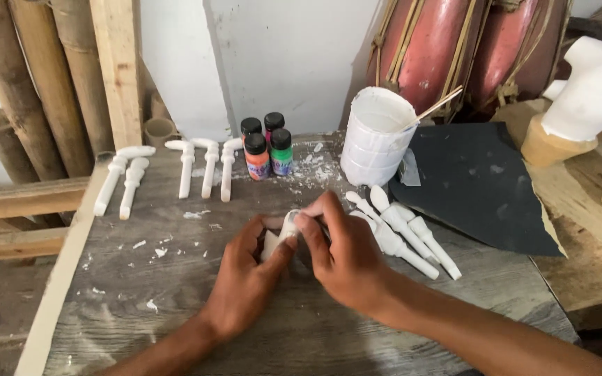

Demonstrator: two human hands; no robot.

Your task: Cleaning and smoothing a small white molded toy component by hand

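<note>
Both my hands meet at the middle of the frame over the grey wooden table (175, 306): my left hand (245, 282) comes up from the lower left and my right hand (346, 254) from the lower right, and together they are clamped on a small white piece (288, 226). My left thumb presses against its lower side, while my right fingertips (306, 219) pinch its top end, so most of the piece is hidden between them and I cannot tell its full shape. Just right of my right hand lies a cluster of white pegs (402, 233), touching one another and slanting toward the lower right. Above them, at the upper middle, stands a white tub (374, 139) with a thin stick (435, 108) leaning out of it. Left of the tub are four small paint bottles (266, 146) with black caps, grouped close; one is orange, one green. Further left, three white hooked pieces (207, 167) lie side by side, and near the table's left edge two more white pieces (123, 181) lie together. A dark sheet (482, 188) covers the table's right part. White flakes (155, 251) are scattered over the boards at the left. Bamboo poles (22, 76) lean in the upper left corner, and red drums (447, 49) stand in the upper right.
</note>
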